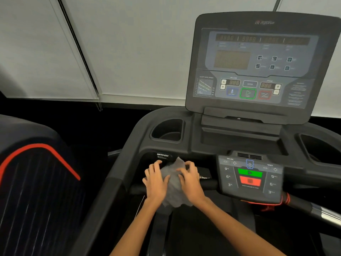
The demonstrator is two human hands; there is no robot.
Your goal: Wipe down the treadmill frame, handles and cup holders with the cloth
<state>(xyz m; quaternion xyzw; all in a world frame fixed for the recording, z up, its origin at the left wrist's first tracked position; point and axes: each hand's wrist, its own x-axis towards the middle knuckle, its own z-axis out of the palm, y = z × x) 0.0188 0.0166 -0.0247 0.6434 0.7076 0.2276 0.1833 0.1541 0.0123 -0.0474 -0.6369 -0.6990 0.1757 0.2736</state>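
A grey cloth (173,183) lies bunched over the black front crossbar handle (210,185) of the treadmill. My left hand (156,180) rests on the cloth's left side with fingers spread and bent at the tips. My right hand (190,180) holds the cloth's right side, fingers curled into the fabric. The dark frame (118,174) curves up on the left to the left cup holder (167,131). The right cup holder (317,148) sits at the right edge, partly cut off.
The tall console screen (258,61) stands behind the cup holders. A small control panel (251,176) with green and red buttons sits right of my hands, a red safety cord (284,200) below it. A neighbouring machine's dark cover with a red stripe (36,163) is at left.
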